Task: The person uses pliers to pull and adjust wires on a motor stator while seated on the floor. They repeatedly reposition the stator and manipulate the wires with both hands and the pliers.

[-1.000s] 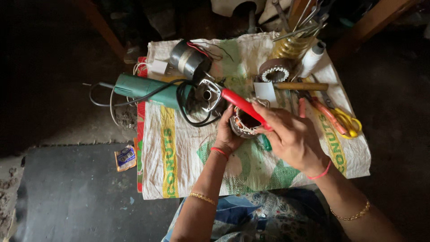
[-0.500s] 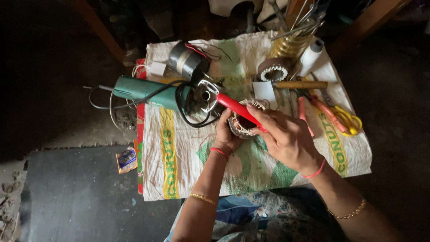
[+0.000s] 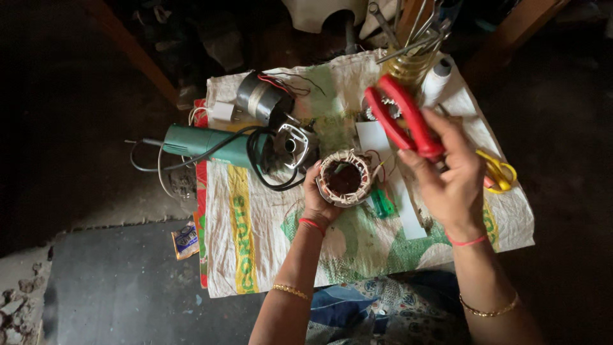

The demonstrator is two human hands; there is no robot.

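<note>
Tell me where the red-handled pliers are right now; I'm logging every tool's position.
In the head view, the red-handled pliers are in the right hand, raised over the sack-covered table, right of the wound stator that the left hand holds.

A round motor stator with pale copper windings (image 3: 345,178) stands open end up at the worktop's centre. Red-handled pliers (image 3: 403,119) are raised to its right, handles spread and pointing far-left.

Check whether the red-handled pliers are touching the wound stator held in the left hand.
Apart. The head view shows the red-handled pliers lifted in the right hand, with cloth visible between them and the stator in the left hand.
</note>
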